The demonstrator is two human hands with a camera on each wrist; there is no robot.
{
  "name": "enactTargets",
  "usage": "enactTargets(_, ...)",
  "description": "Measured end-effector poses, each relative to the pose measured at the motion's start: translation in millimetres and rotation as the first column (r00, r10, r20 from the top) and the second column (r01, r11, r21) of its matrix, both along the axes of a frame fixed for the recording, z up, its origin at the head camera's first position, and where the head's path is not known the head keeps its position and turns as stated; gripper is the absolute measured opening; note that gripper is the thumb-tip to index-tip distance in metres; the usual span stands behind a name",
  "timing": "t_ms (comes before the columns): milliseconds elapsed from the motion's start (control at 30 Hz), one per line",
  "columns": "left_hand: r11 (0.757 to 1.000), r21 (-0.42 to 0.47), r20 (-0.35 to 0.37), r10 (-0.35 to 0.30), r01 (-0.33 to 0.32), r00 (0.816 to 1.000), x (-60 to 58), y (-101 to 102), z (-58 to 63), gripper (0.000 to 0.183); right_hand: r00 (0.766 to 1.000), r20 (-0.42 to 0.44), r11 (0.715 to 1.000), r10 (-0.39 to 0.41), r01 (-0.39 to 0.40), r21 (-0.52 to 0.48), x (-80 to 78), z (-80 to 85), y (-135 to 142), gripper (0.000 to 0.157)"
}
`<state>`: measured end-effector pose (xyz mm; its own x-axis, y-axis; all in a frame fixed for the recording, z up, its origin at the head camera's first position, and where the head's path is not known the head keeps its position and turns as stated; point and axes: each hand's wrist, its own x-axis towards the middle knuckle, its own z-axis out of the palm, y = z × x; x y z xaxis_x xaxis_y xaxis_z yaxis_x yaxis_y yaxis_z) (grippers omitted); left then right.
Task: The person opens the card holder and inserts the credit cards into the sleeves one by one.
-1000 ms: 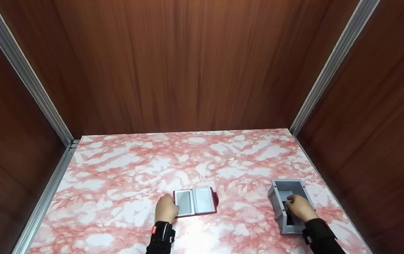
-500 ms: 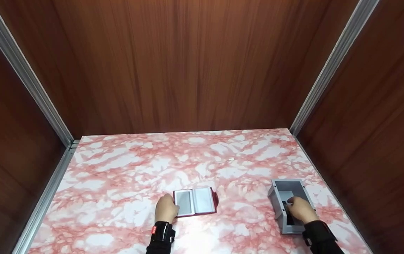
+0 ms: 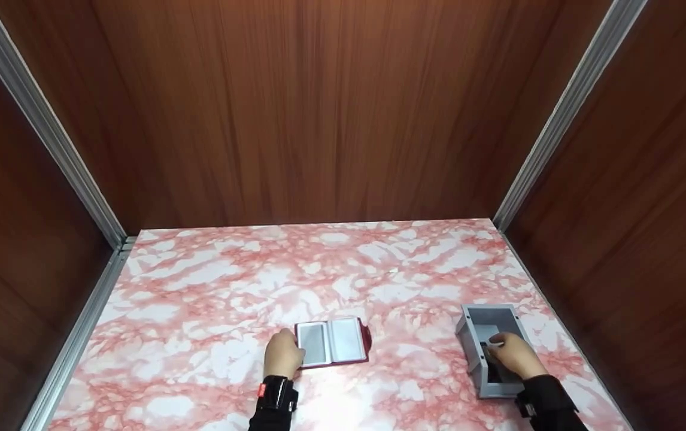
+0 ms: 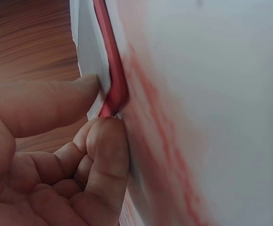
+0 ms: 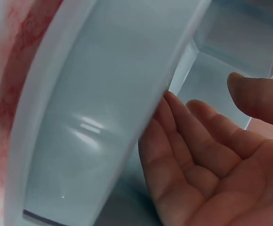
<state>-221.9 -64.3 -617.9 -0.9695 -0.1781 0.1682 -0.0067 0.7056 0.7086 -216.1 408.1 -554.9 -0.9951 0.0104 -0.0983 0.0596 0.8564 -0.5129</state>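
Observation:
A card holder with a red cover and pale sleeve pages lies spread open on the table. My left hand pinches its left edge. In the left wrist view, the thumb rests on the white pages and the curled fingers meet the red cover from beneath. At the right, my right hand reaches into a grey bin. Seen from the right wrist, its fingers are gently bent inside the bin wall, with the thumb apart from them. A tiny yellow speck shows by one fingertip.
The table has a pink and white marbled top. Dark wood panels stand behind it and on both sides, joined by metal corner rails. The bin sits near the table's right edge.
My right hand shifts slightly within the bin, its wrist moving a little to the right. The left hand and the card holder stay in place.

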Motion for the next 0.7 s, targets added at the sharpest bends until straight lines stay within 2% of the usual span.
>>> enactTargets(233, 1.0, 0.019, 0.045, 0.005, -0.006, 0.999, -0.2, -0.1, 1.2, 0.014, 1.0, -0.025, 1.0, -0.019, 0.019, 0.015, -0.1, 0.5, 0.4, 0.03)
enactTargets(433, 1.0, 0.025, 0.053, 0.004, -0.005, 0.999, -0.1, -0.3, 0.9, 0.015, 0.999, -0.014, 0.999, -0.034, 0.034, -0.003, -1.4, 2.5, -1.0, 0.03)
enactTargets(700, 0.999, 0.043, 0.066, 0.005, -0.008, 0.998, 0.2, -0.5, 0.8, 0.013, 0.999, 0.0, 0.999, -0.032, 0.032, -0.02, -0.6, -0.1, -4.4, 0.02)
